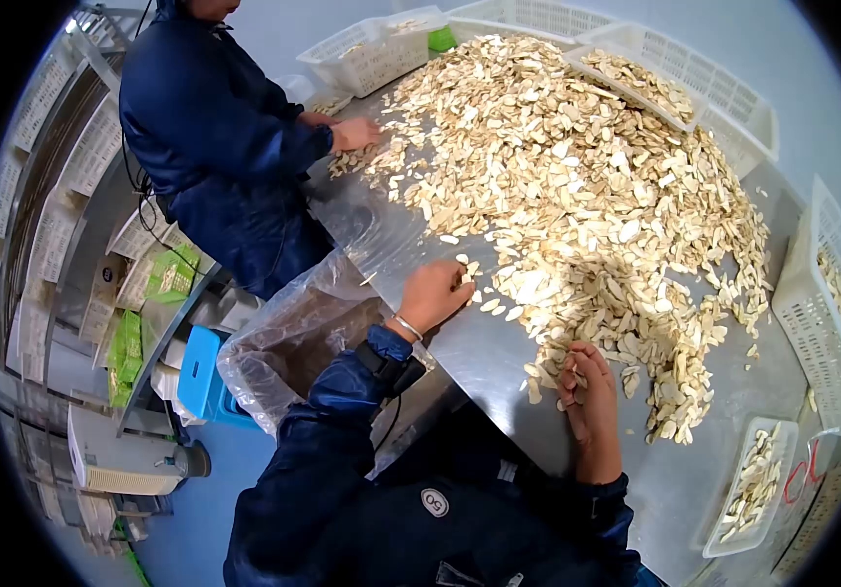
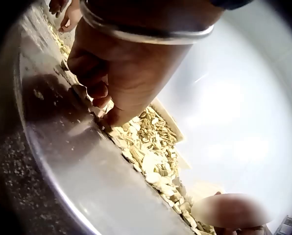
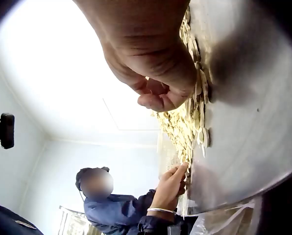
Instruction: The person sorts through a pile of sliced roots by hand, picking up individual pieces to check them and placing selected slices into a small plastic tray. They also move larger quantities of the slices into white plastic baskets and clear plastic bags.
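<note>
A broad heap of pale dried slices [image 1: 577, 166] covers much of the metal table [image 1: 479, 367]. At the heap's near left border is my left hand [image 1: 432, 295], its fingers bent downward and a metal bangle on its wrist. Its fingertips are right at a few loose slices [image 1: 491, 305]; I cannot tell if one is pinched. My right hand [image 1: 592, 401] is at the near edge of the heap, thumb and fingers curled together around a pale slice. The right wrist view shows this curled hand [image 3: 156, 73] close against the slices.
An open carton lined with clear plastic [image 1: 244, 362] stands against the table's left edge. Another person [image 1: 215, 137] in dark blue works at the far left, hand on slices. White perforated baskets [image 1: 817, 303] line the back and right. A small tray [image 1: 751, 489] holds slices.
</note>
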The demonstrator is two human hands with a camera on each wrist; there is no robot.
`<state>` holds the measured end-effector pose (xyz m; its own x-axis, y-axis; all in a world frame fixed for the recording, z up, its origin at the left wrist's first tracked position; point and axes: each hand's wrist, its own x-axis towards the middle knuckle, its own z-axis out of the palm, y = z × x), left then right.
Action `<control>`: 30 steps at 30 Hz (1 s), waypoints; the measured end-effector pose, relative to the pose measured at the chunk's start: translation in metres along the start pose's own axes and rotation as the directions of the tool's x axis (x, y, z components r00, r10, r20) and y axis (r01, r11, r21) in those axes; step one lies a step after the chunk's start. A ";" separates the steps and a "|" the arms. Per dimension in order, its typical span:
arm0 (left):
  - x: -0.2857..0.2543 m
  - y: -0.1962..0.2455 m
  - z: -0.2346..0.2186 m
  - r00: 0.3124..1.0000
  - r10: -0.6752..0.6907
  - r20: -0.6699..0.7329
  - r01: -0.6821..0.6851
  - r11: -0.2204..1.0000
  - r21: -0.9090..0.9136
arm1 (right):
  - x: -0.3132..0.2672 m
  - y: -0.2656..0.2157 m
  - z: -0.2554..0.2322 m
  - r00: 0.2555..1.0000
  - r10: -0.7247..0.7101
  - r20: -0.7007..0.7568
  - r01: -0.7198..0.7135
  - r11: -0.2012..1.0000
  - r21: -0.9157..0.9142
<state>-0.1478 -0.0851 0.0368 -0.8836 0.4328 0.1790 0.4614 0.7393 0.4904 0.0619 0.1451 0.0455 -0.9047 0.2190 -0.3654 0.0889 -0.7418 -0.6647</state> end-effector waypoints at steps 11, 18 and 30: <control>0.025 0.006 -0.009 0.979 0.171 0.107 -0.180 0.981 0.075 | -0.001 -0.001 -0.005 1.000 0.011 -0.007 -0.011 1.000 0.002; 0.063 0.035 -0.027 0.897 0.308 0.318 -0.383 0.900 0.208 | -0.002 -0.001 -0.009 0.999 -0.015 0.029 0.015 1.000 -0.011; 0.224 0.195 -0.078 0.970 0.054 0.235 0.102 0.792 -0.602 | 0.002 0.000 -0.012 1.000 -0.011 0.018 0.012 0.999 -0.047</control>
<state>-0.2619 0.1156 0.2394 -0.8135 0.5815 -0.0005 0.2276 0.3191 0.9200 0.0651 0.1533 0.0368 -0.9128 0.2159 -0.3466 0.0977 -0.7087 -0.6987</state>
